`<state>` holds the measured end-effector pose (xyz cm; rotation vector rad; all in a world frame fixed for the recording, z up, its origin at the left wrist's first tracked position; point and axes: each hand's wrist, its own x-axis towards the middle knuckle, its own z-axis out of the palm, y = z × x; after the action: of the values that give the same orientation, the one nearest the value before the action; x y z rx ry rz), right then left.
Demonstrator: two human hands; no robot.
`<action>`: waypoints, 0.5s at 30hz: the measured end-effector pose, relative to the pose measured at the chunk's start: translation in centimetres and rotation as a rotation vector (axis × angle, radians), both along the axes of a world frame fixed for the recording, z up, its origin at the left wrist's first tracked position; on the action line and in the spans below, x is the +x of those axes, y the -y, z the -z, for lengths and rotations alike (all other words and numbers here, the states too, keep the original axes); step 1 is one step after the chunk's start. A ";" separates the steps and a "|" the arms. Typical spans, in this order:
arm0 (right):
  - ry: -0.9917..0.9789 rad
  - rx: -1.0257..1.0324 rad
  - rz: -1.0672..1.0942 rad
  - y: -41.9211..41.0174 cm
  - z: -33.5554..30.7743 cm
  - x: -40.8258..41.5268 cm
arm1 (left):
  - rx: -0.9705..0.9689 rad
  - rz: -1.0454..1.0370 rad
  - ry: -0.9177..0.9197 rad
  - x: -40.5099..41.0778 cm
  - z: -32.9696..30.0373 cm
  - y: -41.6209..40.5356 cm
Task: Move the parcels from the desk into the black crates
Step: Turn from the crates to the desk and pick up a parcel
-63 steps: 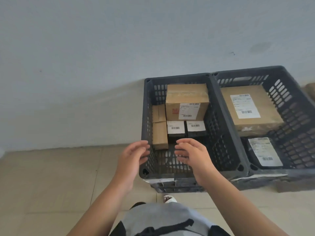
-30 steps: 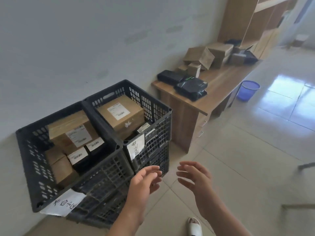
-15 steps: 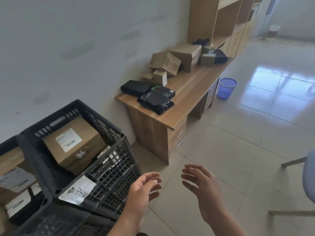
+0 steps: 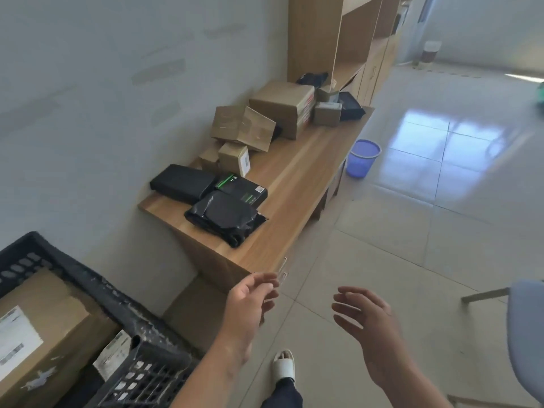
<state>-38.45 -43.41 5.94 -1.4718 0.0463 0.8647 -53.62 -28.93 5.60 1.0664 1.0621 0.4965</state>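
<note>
A wooden desk [image 4: 297, 184] runs along the wall and carries the parcels. At its near end lie a black plastic-wrapped parcel [image 4: 225, 217], a black box with green print [image 4: 241, 189] and a flat black parcel [image 4: 182, 182]. Further back sit a small cardboard box [image 4: 234, 159], two leaning cardboard boxes [image 4: 243, 128] and a large cardboard box [image 4: 282, 106]. A black crate [image 4: 117, 301] at the lower left holds a labelled cardboard parcel [image 4: 44, 328]. My left hand [image 4: 250, 301] and my right hand [image 4: 368, 322] hover empty with relaxed fingers, short of the desk's near corner.
A purple waste bin [image 4: 362, 157] stands on the tiled floor beside the desk. Wooden shelving [image 4: 350, 39] rises behind the desk's far end. A grey chair [image 4: 527, 331] is at the right edge. My sandalled foot [image 4: 283, 365] shows below.
The view has swung from the crates toward the desk, which is now closer. Both empty hands have come away from the crate and moved toward the desk.
</note>
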 end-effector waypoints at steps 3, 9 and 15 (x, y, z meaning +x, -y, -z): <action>0.057 0.028 -0.026 -4.7 -2.5 4.8 | 0.050 0.028 0.037 4.6 -1.7 -5.8; 0.096 0.054 -0.016 -11.5 -4.0 11.7 | 0.089 -0.013 0.044 11.8 -3.1 -14.9; 0.016 0.005 -0.050 -18.4 -2.3 17.2 | 0.135 -0.088 -0.099 15.9 -2.9 -21.8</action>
<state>-21.28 -25.04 8.21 -1.4801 -0.0049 0.8922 -37.75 -7.08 8.51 1.1766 1.1801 0.5984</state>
